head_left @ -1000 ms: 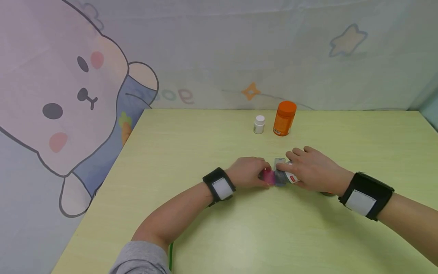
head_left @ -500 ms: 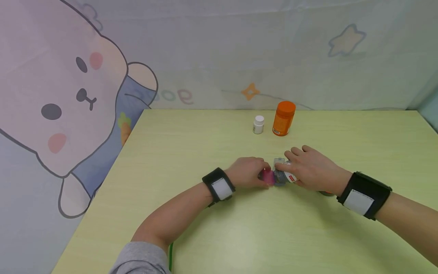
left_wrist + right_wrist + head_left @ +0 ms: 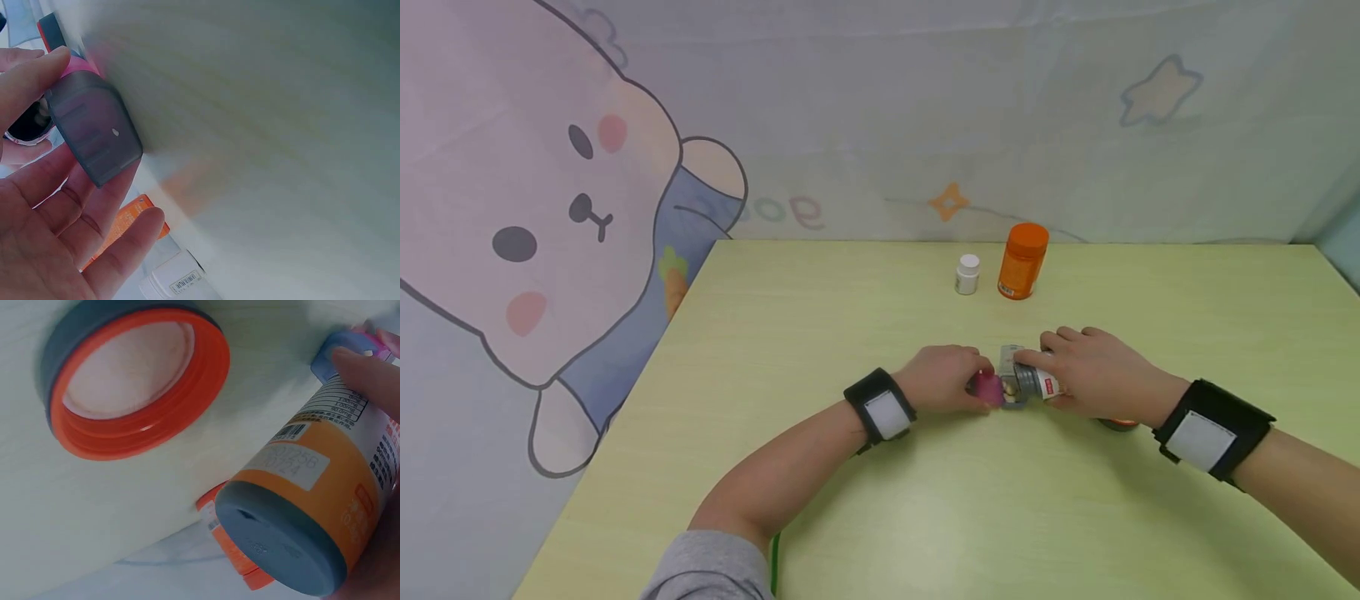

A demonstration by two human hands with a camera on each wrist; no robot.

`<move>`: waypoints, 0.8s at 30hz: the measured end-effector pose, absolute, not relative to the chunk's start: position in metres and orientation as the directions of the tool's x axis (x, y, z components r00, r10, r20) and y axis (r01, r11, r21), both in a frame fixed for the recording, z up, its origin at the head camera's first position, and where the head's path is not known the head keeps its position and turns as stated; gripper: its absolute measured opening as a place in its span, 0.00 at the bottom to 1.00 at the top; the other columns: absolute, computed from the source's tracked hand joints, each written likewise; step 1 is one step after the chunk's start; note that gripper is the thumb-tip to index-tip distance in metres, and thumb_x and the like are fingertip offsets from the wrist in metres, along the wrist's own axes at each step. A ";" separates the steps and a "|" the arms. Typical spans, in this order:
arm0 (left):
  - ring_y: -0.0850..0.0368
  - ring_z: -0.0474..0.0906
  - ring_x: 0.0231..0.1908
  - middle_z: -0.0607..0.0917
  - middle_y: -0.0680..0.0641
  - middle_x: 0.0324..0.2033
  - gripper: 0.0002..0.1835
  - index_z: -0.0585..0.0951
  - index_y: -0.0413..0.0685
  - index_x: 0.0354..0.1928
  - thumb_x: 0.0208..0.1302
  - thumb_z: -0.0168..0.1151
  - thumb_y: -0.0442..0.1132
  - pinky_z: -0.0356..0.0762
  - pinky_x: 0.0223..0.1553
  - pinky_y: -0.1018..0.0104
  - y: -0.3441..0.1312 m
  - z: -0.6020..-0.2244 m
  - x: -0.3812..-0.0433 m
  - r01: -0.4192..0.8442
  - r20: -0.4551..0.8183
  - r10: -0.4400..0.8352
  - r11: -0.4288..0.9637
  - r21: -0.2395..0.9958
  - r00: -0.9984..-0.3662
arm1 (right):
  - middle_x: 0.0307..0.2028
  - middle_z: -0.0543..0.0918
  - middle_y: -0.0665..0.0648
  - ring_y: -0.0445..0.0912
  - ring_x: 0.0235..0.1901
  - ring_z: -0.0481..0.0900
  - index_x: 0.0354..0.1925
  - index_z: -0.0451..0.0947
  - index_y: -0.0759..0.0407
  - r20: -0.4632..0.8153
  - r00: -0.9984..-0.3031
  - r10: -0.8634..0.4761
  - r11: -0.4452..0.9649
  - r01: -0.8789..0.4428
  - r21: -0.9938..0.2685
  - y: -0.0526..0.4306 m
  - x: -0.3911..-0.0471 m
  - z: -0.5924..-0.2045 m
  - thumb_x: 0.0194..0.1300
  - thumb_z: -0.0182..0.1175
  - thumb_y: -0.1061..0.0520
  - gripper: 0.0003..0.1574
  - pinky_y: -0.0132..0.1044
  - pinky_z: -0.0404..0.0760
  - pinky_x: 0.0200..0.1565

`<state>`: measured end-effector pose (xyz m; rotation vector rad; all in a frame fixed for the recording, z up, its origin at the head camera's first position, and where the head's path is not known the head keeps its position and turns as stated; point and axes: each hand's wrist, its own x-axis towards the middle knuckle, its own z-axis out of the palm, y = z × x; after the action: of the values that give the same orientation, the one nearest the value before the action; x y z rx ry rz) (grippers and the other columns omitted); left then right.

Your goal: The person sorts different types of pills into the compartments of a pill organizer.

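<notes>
A small pill box (image 3: 1013,403) of grey translucent plastic with a pink section lies on the table. My left hand (image 3: 943,377) holds its left end, thumb and fingers around the grey end compartment (image 3: 94,128). My right hand (image 3: 1097,371) grips a pill bottle (image 3: 312,487) with an orange and white label and a grey base. The bottle is tilted, its mouth (image 3: 28,125) toward the pill box, and pale pills show inside the mouth. Pale pieces also show in the box beside the mouth. A grey cap with an orange inside (image 3: 134,381) lies opening up under my right wrist.
Toward the back of the table (image 3: 850,300) stand a small white bottle (image 3: 967,275) and a larger orange bottle (image 3: 1023,261). A printed cloth (image 3: 880,108) hangs behind the table. A green strip (image 3: 774,562) shows beside the left sleeve.
My right hand has shifted slightly right, drawing the bottle's mouth back a little from the pill box. Pale pieces in the box have come into view. My left hand stays in place.
</notes>
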<state>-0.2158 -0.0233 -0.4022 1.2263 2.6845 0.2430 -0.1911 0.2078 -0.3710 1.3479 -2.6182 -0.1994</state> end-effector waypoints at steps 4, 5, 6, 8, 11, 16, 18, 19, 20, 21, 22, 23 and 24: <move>0.67 0.67 0.32 0.72 0.59 0.32 0.27 0.75 0.52 0.51 0.51 0.63 0.58 0.64 0.31 0.78 -0.024 -0.403 -0.215 0.728 -0.095 0.757 0.650 0.219 -0.647 | 0.33 0.71 0.50 0.43 0.30 0.68 0.54 0.68 0.52 0.120 -0.639 -0.760 0.650 -0.755 0.092 0.216 -0.189 -0.372 0.45 0.67 0.41 0.38 0.37 0.70 0.30; 0.67 0.67 0.32 0.72 0.59 0.32 0.27 0.75 0.52 0.51 0.51 0.63 0.58 0.64 0.31 0.78 -0.024 -0.403 -0.215 0.727 -0.095 0.756 0.651 0.220 -0.648 | 0.33 0.71 0.49 0.42 0.30 0.67 0.54 0.68 0.51 0.129 -0.658 -0.742 0.669 -0.741 0.060 0.218 -0.187 -0.371 0.47 0.66 0.41 0.38 0.36 0.70 0.29; 0.67 0.67 0.32 0.72 0.59 0.32 0.27 0.75 0.52 0.51 0.51 0.63 0.58 0.64 0.31 0.78 -0.024 -0.403 -0.215 0.727 -0.095 0.756 0.651 0.220 -0.648 | 0.33 0.71 0.48 0.40 0.29 0.67 0.54 0.67 0.51 0.138 -0.677 -0.723 0.686 -0.727 0.030 0.219 -0.185 -0.370 0.48 0.65 0.40 0.37 0.35 0.69 0.29; 0.67 0.67 0.32 0.72 0.59 0.33 0.28 0.75 0.52 0.51 0.51 0.63 0.58 0.64 0.31 0.78 -0.024 -0.403 -0.215 0.726 -0.096 0.755 0.652 0.221 -0.649 | 0.33 0.71 0.46 0.39 0.28 0.66 0.55 0.66 0.50 0.165 -0.710 -0.685 0.714 -0.698 -0.043 0.222 -0.180 -0.366 0.50 0.63 0.38 0.37 0.34 0.69 0.27; 0.67 0.67 0.32 0.72 0.59 0.33 0.28 0.75 0.52 0.51 0.51 0.63 0.58 0.64 0.32 0.77 -0.023 -0.402 -0.215 0.725 -0.098 0.755 0.652 0.221 -0.648 | 0.32 0.72 0.44 0.37 0.27 0.67 0.56 0.64 0.48 0.214 -0.750 -0.625 0.737 -0.658 -0.153 0.227 -0.170 -0.362 0.52 0.61 0.35 0.37 0.34 0.69 0.27; 0.67 0.67 0.33 0.72 0.59 0.33 0.27 0.75 0.52 0.52 0.52 0.63 0.57 0.64 0.31 0.78 -0.023 -0.400 -0.216 0.725 -0.106 0.754 0.653 0.218 -0.648 | 0.37 0.74 0.42 0.36 0.29 0.70 0.58 0.60 0.45 0.233 -0.798 -0.555 0.708 -0.601 -0.371 0.225 -0.148 -0.362 0.53 0.61 0.37 0.38 0.33 0.72 0.29; 0.67 0.67 0.32 0.72 0.59 0.33 0.28 0.75 0.52 0.52 0.52 0.62 0.57 0.63 0.31 0.78 -0.023 -0.400 -0.216 0.723 -0.107 0.752 0.656 0.217 -0.650 | 0.39 0.75 0.42 0.36 0.31 0.71 0.59 0.60 0.45 0.222 -0.808 -0.546 0.666 -0.579 -0.470 0.220 -0.140 -0.365 0.54 0.62 0.40 0.38 0.34 0.73 0.30; 0.67 0.67 0.32 0.72 0.59 0.33 0.28 0.75 0.52 0.52 0.52 0.63 0.57 0.63 0.31 0.78 -0.023 -0.400 -0.216 0.721 -0.108 0.751 0.657 0.218 -0.652 | 0.40 0.75 0.43 0.36 0.32 0.72 0.59 0.59 0.44 0.213 -0.812 -0.543 0.644 -0.566 -0.515 0.217 -0.136 -0.368 0.54 0.62 0.41 0.37 0.34 0.73 0.31; 0.67 0.67 0.32 0.72 0.59 0.33 0.28 0.75 0.52 0.52 0.52 0.63 0.57 0.63 0.31 0.78 -0.023 -0.401 -0.216 0.720 -0.107 0.750 0.658 0.219 -0.653 | 0.41 0.75 0.43 0.36 0.33 0.73 0.59 0.59 0.43 0.203 -0.815 -0.543 0.620 -0.552 -0.558 0.213 -0.132 -0.370 0.54 0.62 0.42 0.37 0.34 0.74 0.32; 0.67 0.67 0.32 0.72 0.59 0.33 0.28 0.75 0.51 0.52 0.52 0.63 0.57 0.63 0.31 0.78 -0.023 -0.401 -0.215 0.718 -0.106 0.749 0.659 0.223 -0.654 | 0.42 0.76 0.43 0.37 0.35 0.73 0.59 0.59 0.43 0.197 -0.814 -0.547 0.594 -0.542 -0.594 0.209 -0.128 -0.373 0.54 0.62 0.43 0.37 0.34 0.74 0.34; 0.67 0.67 0.32 0.72 0.59 0.33 0.28 0.75 0.51 0.52 0.52 0.63 0.57 0.63 0.32 0.78 -0.023 -0.401 -0.215 0.717 -0.104 0.748 0.660 0.224 -0.656 | 0.43 0.75 0.43 0.37 0.37 0.73 0.59 0.58 0.43 0.190 -0.812 -0.553 0.565 -0.532 -0.631 0.206 -0.126 -0.375 0.54 0.63 0.44 0.37 0.35 0.74 0.37; 0.66 0.67 0.32 0.72 0.59 0.33 0.28 0.75 0.51 0.52 0.52 0.63 0.57 0.63 0.32 0.78 -0.022 -0.402 -0.215 0.715 -0.105 0.746 0.661 0.227 -0.657 | 0.44 0.75 0.43 0.37 0.39 0.74 0.59 0.59 0.42 0.186 -0.808 -0.559 0.536 -0.523 -0.663 0.202 -0.123 -0.378 0.54 0.63 0.44 0.36 0.35 0.74 0.39; 0.66 0.67 0.32 0.72 0.59 0.33 0.27 0.75 0.51 0.52 0.52 0.63 0.57 0.63 0.32 0.78 -0.022 -0.402 -0.215 0.714 -0.104 0.746 0.661 0.229 -0.657 | 0.45 0.75 0.43 0.38 0.41 0.73 0.58 0.59 0.42 0.180 -0.806 -0.563 0.511 -0.511 -0.691 0.198 -0.121 -0.381 0.54 0.63 0.44 0.36 0.35 0.73 0.41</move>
<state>-0.2153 -0.0224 -0.4019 1.1947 2.6873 0.2498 -0.1209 0.1978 -0.3805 0.9933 -2.7891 1.2384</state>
